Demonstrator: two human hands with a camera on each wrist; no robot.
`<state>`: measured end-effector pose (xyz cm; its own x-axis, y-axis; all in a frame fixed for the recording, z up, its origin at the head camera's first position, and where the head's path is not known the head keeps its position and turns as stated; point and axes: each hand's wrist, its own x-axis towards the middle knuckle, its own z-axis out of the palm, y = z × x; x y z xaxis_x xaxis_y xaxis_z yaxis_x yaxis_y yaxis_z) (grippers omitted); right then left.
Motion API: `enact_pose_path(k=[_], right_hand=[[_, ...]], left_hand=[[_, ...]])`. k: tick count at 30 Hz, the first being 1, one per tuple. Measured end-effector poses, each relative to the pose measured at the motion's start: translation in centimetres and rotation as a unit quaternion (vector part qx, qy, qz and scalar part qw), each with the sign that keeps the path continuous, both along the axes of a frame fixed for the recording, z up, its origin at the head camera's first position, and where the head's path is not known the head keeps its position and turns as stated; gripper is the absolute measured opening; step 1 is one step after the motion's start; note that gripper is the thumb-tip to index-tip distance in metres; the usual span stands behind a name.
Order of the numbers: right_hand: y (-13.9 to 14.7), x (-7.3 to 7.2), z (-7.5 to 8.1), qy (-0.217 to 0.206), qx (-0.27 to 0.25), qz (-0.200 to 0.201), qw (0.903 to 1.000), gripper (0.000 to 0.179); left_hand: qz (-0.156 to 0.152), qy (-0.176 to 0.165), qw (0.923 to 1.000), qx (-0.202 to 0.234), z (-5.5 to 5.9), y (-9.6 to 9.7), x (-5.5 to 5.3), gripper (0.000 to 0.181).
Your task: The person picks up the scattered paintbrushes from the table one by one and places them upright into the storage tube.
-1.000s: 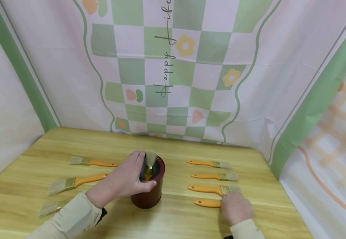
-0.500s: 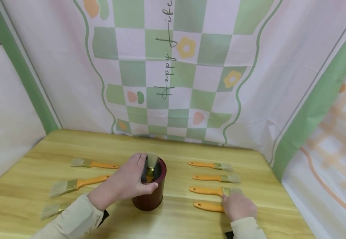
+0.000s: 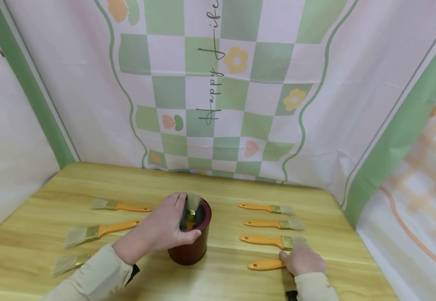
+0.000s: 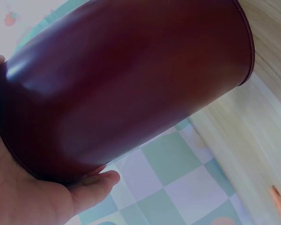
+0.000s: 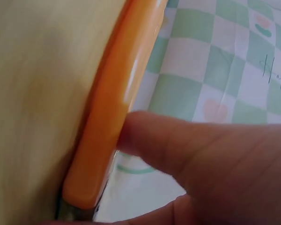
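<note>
A dark red cylindrical holder [image 3: 189,253] stands upright mid-table, with a paintbrush [image 3: 193,202] in it, bristles up. My left hand [image 3: 161,230] grips the holder near its top from the left; the left wrist view shows the thumb bent against its dark red wall [image 4: 126,89]. At the right, my right hand [image 3: 305,261] pinches the nearest paintbrush [image 3: 265,265] toward its bristle end. That brush's metal band and bristles are hidden under the hand. In the right wrist view, the thumb presses the orange handle [image 5: 114,103], close to the metal band.
Several more orange-handled paintbrushes lie flat on the wooden table [image 3: 225,276]. On the right, one brush [image 3: 261,240] lies just beyond the right hand. To the left, another brush [image 3: 90,234] is partly behind the left arm. A checked cloth [image 3: 195,100] hangs behind the table.
The nearest right-hand paintbrush has shifted slightly toward me, and its handle has tilted, with the right hand moving along. My left hand keeps its grip on the holder.
</note>
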<state>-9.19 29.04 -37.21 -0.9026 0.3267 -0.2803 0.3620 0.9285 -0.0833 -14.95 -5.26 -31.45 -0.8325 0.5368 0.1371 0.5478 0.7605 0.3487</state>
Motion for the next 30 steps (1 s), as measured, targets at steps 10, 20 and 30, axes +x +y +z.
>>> enact_pose_path(k=[10, 20, 30], right_hand=[[1.1, 0.6, 0.3, 0.005, -0.060, 0.004, 0.9982, 0.050], [0.3, 1.3, 0.4, -0.001, -0.145, -0.038, 0.9887, 0.046], [0.3, 1.6, 0.0, 0.028, -0.187, -0.039, 0.9812, 0.024]], left_hand=[[-0.001, -0.012, 0.9999, 0.009, 0.2, 0.0, 0.1, 0.100], [-0.003, -0.002, 0.9999, 0.016, 0.0, -0.1, 0.1, 0.099], [-0.001, -0.005, 0.9999, 0.010, 0.2, -0.1, 0.1, 0.100]])
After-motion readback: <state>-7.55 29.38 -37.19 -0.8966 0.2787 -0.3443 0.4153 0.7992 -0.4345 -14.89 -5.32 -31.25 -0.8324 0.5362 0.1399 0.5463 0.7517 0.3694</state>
